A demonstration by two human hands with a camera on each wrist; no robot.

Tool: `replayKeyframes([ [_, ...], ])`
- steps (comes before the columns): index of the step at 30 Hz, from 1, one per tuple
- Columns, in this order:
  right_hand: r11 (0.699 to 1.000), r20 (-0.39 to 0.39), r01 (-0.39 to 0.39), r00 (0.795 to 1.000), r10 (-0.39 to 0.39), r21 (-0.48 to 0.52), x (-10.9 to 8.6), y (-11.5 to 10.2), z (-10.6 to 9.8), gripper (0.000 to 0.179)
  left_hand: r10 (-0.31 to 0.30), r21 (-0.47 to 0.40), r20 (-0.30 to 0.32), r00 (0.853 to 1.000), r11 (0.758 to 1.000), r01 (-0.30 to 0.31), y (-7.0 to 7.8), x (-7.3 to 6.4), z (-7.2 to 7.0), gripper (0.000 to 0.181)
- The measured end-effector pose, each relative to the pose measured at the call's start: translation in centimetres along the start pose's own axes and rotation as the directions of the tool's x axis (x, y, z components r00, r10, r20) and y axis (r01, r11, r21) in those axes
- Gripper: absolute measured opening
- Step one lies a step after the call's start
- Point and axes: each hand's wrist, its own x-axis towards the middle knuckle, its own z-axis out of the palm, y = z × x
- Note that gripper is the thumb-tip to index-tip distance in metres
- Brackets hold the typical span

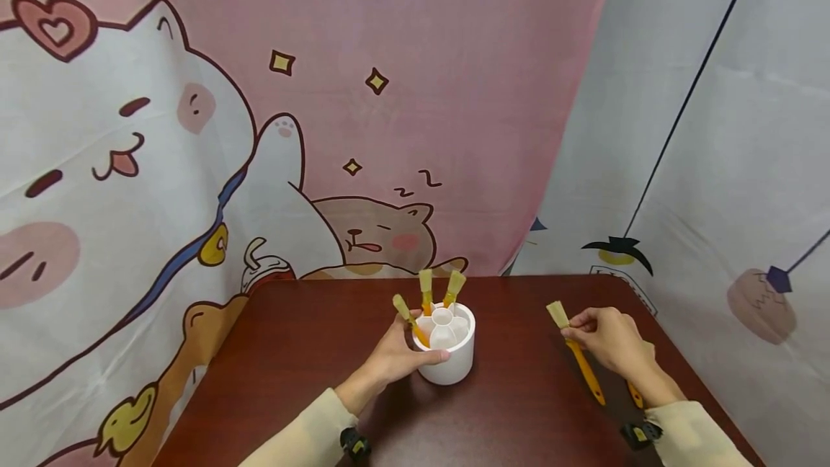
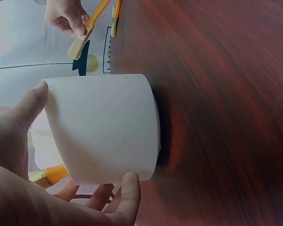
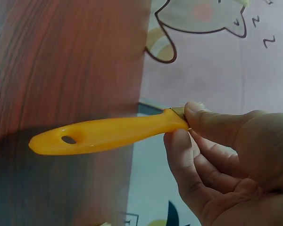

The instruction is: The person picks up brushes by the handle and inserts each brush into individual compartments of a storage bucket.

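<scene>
My left hand [image 1: 397, 353] grips a round white divided holder [image 1: 455, 365] by its near left side. In the left wrist view, the thumb lies at the rim and the fingers wrap the wall [image 2: 104, 127]. Three brushes stand in the holder's outer compartments with pale bristles up: one leaning left [image 1: 402, 306], one near upright [image 1: 426, 284], one tilted right [image 1: 455, 285]. At the right, my right hand [image 1: 612, 339] pinches another brush [image 1: 585, 372] just below its bristles. Its orange handle [image 3: 108, 134], with a hole near the end, points down toward the table.
One more orange-handled brush [image 1: 635, 395] lies on the dark red-brown table [image 1: 512, 409], partly hidden by my right forearm. Cloth [image 1: 493, 128] printed with cartoon animals hangs behind the table and along its sides.
</scene>
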Motion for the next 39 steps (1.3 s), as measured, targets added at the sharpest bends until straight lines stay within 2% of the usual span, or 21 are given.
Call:
replayKeyframes([
  [7,0.999,0.002,0.014,1.0,-0.015,0.04,-0.1,-2.0,0.2,0.024,-0.01,-0.004,0.004,1.0,1.0,0.01,-0.3,0.2,-0.2,0.11],
  [18,0.999,-0.048,0.033,0.998,-0.035,-0.04,0.0,-3.4,-0.1,0.024,-0.009,0.01,-0.003,1.0,1.0,0.009,-0.3,0.3,-0.3,0.109],
  [29,0.997,-0.069,0.066,0.995,-0.068,-0.034,-0.6,-6.5,-0.4,0.023,-0.011,0.017,-0.002,1.0,1.0,0.011,-0.1,0.3,-0.1,0.106],
  [39,0.988,-0.083,0.152,0.985,-0.15,0.011,-0.5,-9.1,-0.3,0.017,-0.014,0.03,0.0,1.0,0.999,0.014,-0.1,0.2,-0.2,0.107],
])
